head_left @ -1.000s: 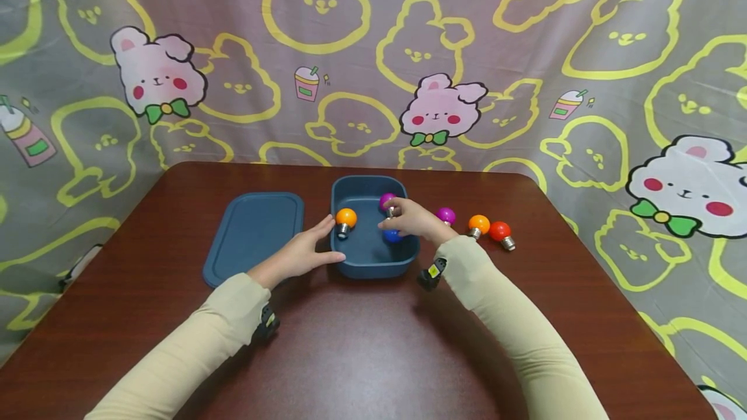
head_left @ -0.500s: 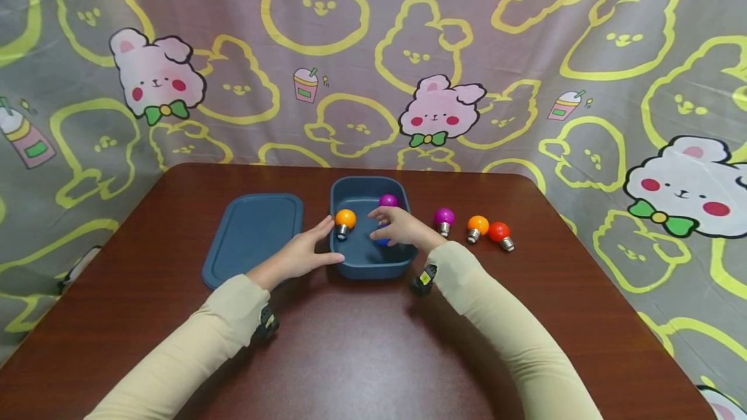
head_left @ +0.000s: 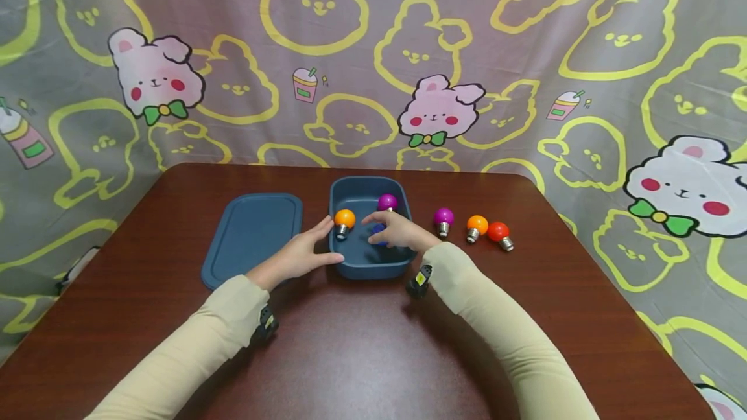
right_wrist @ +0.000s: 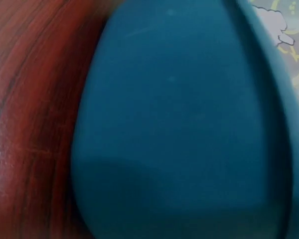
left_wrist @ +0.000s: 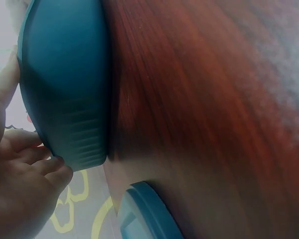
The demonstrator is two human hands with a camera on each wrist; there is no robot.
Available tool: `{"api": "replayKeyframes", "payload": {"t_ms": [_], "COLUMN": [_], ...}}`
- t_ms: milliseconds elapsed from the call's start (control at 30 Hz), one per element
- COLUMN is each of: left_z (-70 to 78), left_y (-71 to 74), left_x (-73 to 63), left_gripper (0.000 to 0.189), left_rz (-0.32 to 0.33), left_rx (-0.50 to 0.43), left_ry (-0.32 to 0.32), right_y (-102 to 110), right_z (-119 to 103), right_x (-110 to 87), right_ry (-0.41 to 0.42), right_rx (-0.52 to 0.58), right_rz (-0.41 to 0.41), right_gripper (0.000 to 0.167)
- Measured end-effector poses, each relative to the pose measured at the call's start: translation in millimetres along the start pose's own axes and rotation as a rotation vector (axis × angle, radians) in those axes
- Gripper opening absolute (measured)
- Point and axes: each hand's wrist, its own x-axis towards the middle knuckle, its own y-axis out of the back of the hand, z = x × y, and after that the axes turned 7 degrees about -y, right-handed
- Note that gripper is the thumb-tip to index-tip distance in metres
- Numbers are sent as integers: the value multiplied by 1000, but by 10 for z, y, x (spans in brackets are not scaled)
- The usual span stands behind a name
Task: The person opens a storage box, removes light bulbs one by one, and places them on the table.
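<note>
A dark blue rectangular box [head_left: 367,271] stands in the middle of the table. My left hand [head_left: 296,256] rests against its left side, thumb and fingers spread; in the left wrist view its fingertips touch the rim. Over the box, my right hand [head_left: 404,231] has its thumb and fingers bent around a blue light bulb [head_left: 379,234], partly hidden by them. An orange light bulb [head_left: 345,219] with a dark base lies inside by the left wall. Behind the right hand's fingers, a purple light bulb [head_left: 387,202] sits at the far right inside. The right wrist view shows only the box's outer wall [right_wrist: 179,109].
On the table right of the box lie a second purple bulb [head_left: 443,216], another orange bulb [head_left: 477,224] and a red bulb [head_left: 498,232]. A flat blue lid [head_left: 257,229] lies to the left. A patterned curtain [head_left: 350,70] hangs behind the table.
My right hand has moved left and slightly nearer inside the box, and the blue bulb has shifted left with it. The left hand has stayed at the box's side.
</note>
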Motion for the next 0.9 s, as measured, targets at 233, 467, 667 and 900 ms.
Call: {"api": "replayKeyframes", "payload": {"t_ms": [233,467,667,900], "left_z": [-4,-5,-2,-15], "left_y": [0,7,0,-8], "left_x": [-1,2,12,14], "left_gripper": [84,83,84,84], "left_rz": [-3,7,10,11], "left_rx": [-2,21,12,6], "left_ry": [-1,-6,4,-7], "right_y": [-16,61,228,503], "right_z": [24,6,-46,0], "right_x": [8,-58,-222,-462], "right_ry": [7,-10,63,117], "right_rx": [20,104,210,282], "right_rz": [14,40,79,138], "right_gripper": [37,33,33,39]}}
